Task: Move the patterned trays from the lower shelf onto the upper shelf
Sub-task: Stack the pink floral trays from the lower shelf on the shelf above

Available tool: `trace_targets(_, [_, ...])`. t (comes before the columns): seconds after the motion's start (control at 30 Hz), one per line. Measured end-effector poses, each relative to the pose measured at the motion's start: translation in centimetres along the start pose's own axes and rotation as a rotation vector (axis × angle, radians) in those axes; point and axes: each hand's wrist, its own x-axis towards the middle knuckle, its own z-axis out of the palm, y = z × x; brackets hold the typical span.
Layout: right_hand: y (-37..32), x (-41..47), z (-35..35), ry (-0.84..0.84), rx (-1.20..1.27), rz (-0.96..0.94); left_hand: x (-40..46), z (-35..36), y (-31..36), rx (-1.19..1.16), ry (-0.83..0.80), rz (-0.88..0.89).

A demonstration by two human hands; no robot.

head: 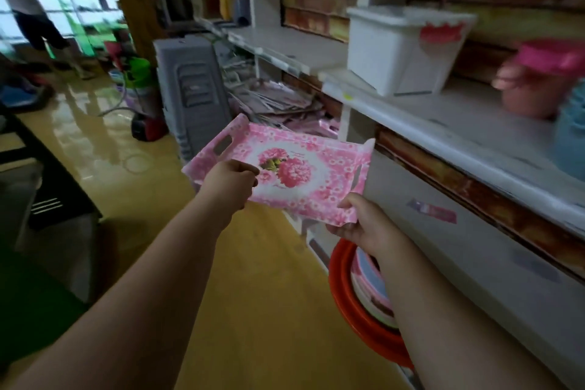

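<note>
A pink flower-patterned tray (pixel 319 168) with cut-out handles hangs in the air in front of the shelves, tilted toward me. My left hand (pixel 229 182) grips its near left edge, thumb on the inside. My right hand (pixel 364 222) pinches the near right corner. Behind the tray, a heap of more patterned trays (pixel 278 104) lies on the lower shelf. The white upper shelf (pixel 427 123) runs along the right, above the tray's level.
A white plastic box (pixel 399 51) stands on the upper shelf, with pink (pixel 538 79) and blue tubs (pixel 573 136) further right. Red basins (pixel 357 294) are stacked under my right arm. A grey crate stack (pixel 193 89) stands left of the shelves. A person (pixel 28 6) walks at the far left.
</note>
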Motion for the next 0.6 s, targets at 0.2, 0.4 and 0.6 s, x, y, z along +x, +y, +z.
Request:
trace_targets(0.2, [-3.1, 2.8, 9.4, -0.089, 0.051, -0.078, 5.4, -4.8, 0.3, 0.003, 0.028, 0.037])
trace_targets(0.4, [-6.5, 9.5, 14.9, -0.111, 0.144, -0.132, 12.4, -4.8, 0.6, 0.006, -0.005, 0.074])
trace_targets(0.6, [-10.9, 19.0, 19.4, -0.114, 0.170, -0.163, 21.8, -3.5, 2.6, 0.053, -0.005, 0.077])
